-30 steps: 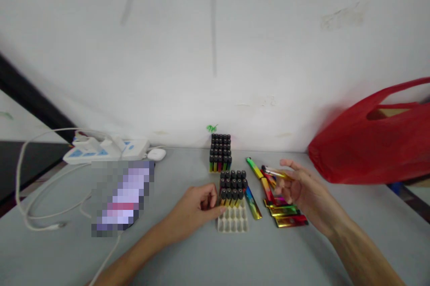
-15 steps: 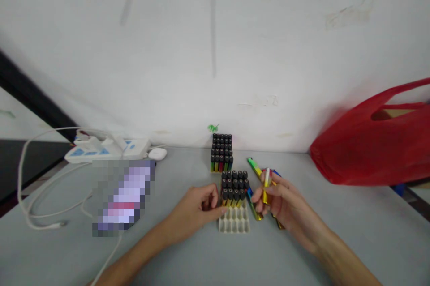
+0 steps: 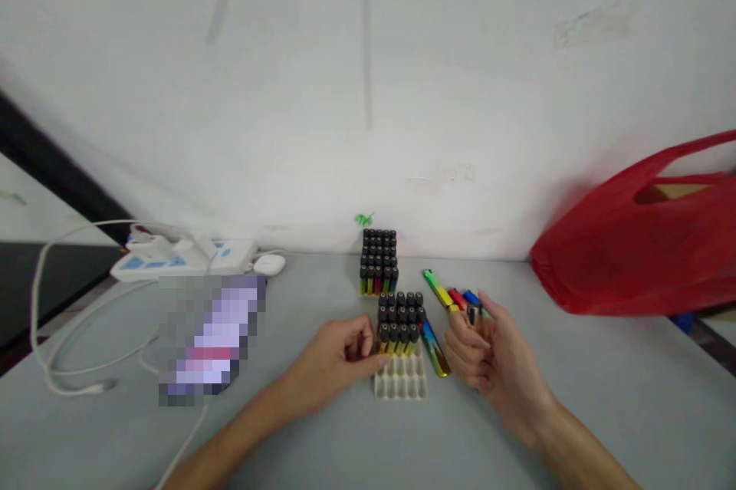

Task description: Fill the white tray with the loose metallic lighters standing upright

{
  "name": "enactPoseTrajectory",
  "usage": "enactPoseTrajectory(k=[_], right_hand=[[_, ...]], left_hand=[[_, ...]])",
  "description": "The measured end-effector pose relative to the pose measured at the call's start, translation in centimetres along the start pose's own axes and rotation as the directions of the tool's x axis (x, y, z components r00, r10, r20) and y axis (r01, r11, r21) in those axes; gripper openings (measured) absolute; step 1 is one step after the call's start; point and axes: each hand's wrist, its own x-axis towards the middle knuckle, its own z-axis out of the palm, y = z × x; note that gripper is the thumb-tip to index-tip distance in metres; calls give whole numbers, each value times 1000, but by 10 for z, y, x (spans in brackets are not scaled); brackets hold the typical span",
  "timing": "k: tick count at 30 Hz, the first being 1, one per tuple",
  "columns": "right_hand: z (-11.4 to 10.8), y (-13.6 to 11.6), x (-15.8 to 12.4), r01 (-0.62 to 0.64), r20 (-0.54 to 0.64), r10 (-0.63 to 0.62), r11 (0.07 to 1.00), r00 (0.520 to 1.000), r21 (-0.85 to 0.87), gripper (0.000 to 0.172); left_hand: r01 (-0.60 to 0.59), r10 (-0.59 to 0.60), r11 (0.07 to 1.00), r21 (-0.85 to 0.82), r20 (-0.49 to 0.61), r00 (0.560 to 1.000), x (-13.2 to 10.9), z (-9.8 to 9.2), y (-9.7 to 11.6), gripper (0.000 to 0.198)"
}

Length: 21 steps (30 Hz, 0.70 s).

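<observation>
My left hand (image 3: 339, 360) is curled at the left side of a pale plastic tray (image 3: 401, 386), its thumb on the tray's edge. Several lighters with black tops (image 3: 399, 314) stand upright in the far rows of the tray; the near rows show bare pockets. To the right, my right hand (image 3: 488, 360) is closed round a lighter (image 3: 473, 314), whose metal-looking end shows above the curled fingers; the rest is hidden. Loose lighters lie beside the hand: a green-yellow lighter (image 3: 438, 288), a blue-yellow lighter (image 3: 435, 348), and partly covered red and blue ones.
Behind the tray stands a full block of upright lighters (image 3: 379, 260) near the wall. At left lie a white power strip (image 3: 184, 260), cables, a white charger (image 3: 269, 265) and a blurred-out phone-like object (image 3: 221, 337). A red bag (image 3: 638, 252) sits at the right.
My right hand has turned and its fingers have curled in, so the yellow lighter that stood up between the fingertips is now mostly hidden. My left hand and the tray have stayed put.
</observation>
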Motion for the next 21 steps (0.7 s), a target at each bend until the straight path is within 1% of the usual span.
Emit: enactPoseTrajectory(k=[5,11,13,17,21], right_hand=[[4,10,0,-65,-12,65,998,998,-19,74],[9,22,-1,-124,22,124,992,992,-16,76],[11,25,-1,-120,23,120,993,992,-4,76],[14,29,-2,-92,-12,92,996,996,0,74],[16,31,0,-107,-60,106,994,993,-13,74]], left_hand=[[2,-2,1000,-12,2,1000,0,0,-1,41],[-8,8,1000,-27,-1,1000,0,1,-3,41],[-12,12,999,-34,2,1000,0,1,-3,41],[-2,2,1000,-17,8,1000,0,1,-1,40],[7,-7,1000,-12,9,1000,0,1,-1,40]])
